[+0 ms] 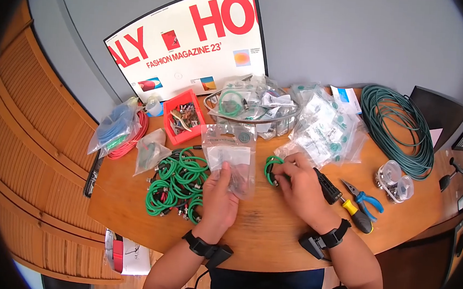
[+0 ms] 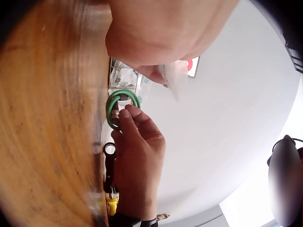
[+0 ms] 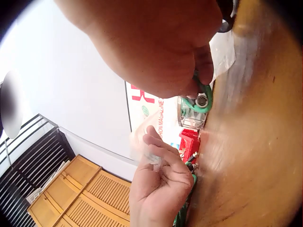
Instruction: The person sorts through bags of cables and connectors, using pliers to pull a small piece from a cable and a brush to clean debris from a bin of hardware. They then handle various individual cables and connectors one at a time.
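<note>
My left hand (image 1: 220, 200) pinches a clear plastic zip bag (image 1: 244, 172) by its lower left side, thumb on the front, and holds it up over the table. To the right, my right hand (image 1: 305, 191) grips a small coiled green cable (image 1: 271, 169) with metal connectors between thumb and fingers. In the left wrist view the green coil (image 2: 110, 101) shows a silver connector (image 2: 115, 115) by the fingertips. A pile of similar green cables (image 1: 177, 181) lies just left of my left hand.
Behind stand a red bin (image 1: 176, 136) of connectors, a wire basket (image 1: 255, 120) and plastic bags (image 1: 325, 125). Rightward lie a screwdriver (image 1: 359, 217), blue-handled pliers (image 1: 366, 200), a black tool (image 1: 326, 185), clear jars (image 1: 394, 182) and a dark green cable coil (image 1: 424, 154). Bagged cables (image 1: 116, 127) sit at left.
</note>
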Action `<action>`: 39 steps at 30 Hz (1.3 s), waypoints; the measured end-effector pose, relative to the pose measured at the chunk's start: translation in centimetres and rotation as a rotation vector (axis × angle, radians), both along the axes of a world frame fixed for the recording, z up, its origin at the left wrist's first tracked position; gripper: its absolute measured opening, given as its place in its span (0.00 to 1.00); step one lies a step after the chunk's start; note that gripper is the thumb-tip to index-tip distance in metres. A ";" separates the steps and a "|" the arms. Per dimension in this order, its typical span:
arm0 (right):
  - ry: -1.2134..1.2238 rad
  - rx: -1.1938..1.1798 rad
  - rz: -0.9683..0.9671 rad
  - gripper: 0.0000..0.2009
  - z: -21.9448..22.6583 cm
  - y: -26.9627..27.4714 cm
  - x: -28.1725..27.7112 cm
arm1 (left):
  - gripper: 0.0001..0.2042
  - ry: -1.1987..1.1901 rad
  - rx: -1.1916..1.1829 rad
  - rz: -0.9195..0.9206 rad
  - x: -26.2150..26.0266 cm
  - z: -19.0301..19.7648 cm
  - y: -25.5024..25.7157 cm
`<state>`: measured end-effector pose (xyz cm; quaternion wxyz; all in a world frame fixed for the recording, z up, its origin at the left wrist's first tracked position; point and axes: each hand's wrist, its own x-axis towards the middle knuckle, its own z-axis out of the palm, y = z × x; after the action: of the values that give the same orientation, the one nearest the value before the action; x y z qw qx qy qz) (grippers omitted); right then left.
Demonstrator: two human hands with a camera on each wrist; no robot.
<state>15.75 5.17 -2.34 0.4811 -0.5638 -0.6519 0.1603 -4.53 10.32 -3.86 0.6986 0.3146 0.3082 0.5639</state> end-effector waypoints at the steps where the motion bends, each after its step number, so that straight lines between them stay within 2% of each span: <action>1: 0.008 0.002 -0.002 0.09 0.3 0.1 0.0 | 0.12 -0.010 -0.016 -0.024 -0.2 -0.2 0.1; 3: 0.055 0.108 -0.114 0.08 1.1 0.1 0.0 | 0.12 -0.013 -0.032 -0.051 -0.3 -0.3 0.1; 4: 0.169 0.106 -0.115 0.06 1.7 -0.2 -0.1 | 0.12 -0.008 -0.045 -0.044 -0.2 -0.3 0.1; 5: 0.174 0.106 -0.116 0.06 1.5 -0.1 -0.3 | 0.12 -0.003 -0.059 -0.036 -0.1 -0.3 0.1; 7: 0.572 0.141 -0.038 0.04 1.2 0.2 -0.5 | 0.12 -0.001 -0.055 -0.035 -0.1 -0.3 0.0; 8: 0.577 0.141 -0.038 0.04 1.3 0.0 -0.5 | 0.12 -0.004 -0.051 -0.033 -0.1 -0.3 0.0; 10: 0.897 -0.086 0.121 0.03 2.1 -0.5 -0.3 | 0.12 -0.004 -0.004 -0.069 -0.6 -0.9 0.2; 12: 0.914 -0.130 0.180 0.04 2.1 -0.6 -0.2 | 0.12 -0.005 0.041 -0.107 -0.6 -0.9 0.2; 14: 0.928 -0.174 0.235 0.04 2.0 -0.6 -0.1 | 0.14 0.046 0.048 -0.011 0.0 -0.3 -0.1; 16: 0.840 -0.269 0.312 0.04 2.0 -0.7 -0.2 | 0.14 0.044 0.042 -0.008 0.1 -0.1 -0.2; 17: 0.842 -0.269 0.310 0.04 1.5 -0.5 -0.2 | 0.15 0.038 0.039 -0.002 0.1 0.0 -0.2; 19: 0.680 -0.136 0.293 0.04 0.0 0.0 -0.5 | 0.15 0.030 0.041 -0.001 0.1 0.0 -0.2; 24: 0.481 -0.093 0.187 0.04 0.9 -0.2 -0.2 | 0.15 0.016 0.013 -0.007 0.2 0.2 -0.3; 25: 0.434 -0.067 0.151 0.04 1.0 -0.2 -0.2 | 0.14 0.044 0.002 -0.060 -0.1 -0.1 -0.2; 27: 0.491 -0.061 0.138 0.04 0.5 0.1 -0.2 | 0.13 0.071 -0.009 -0.113 0.0 -0.1 -0.3; 29: 0.547 -0.055 0.125 0.04 0.3 0.2 -0.3 | 0.13 0.218 0.018 -0.108 0.5 0.4 -0.7; 31: 0.726 -0.055 0.146 0.06 0.4 0.4 -0.3 | 0.13 0.248 0.041 -0.107 0.4 0.3 -0.8; 34: 0.798 -0.085 0.188 0.08 0.6 0.3 -0.1 | 0.13 0.295 0.070 -0.106 0.3 0.1 -0.8; 36: 0.732 -0.090 0.212 0.07 0.3 0.4 0.0 | 0.13 0.314 0.074 -0.107 0.3 0.2 -0.8; 39: 0.611 -0.119 0.253 0.07 0.4 0.3 0.1 | 0.16 0.207 0.066 -0.165 0.6 0.5 -0.9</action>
<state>15.85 5.43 -1.93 0.5968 -0.4312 -0.5319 0.4183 -3.96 9.41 -3.31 0.6964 0.4178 0.3331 0.4791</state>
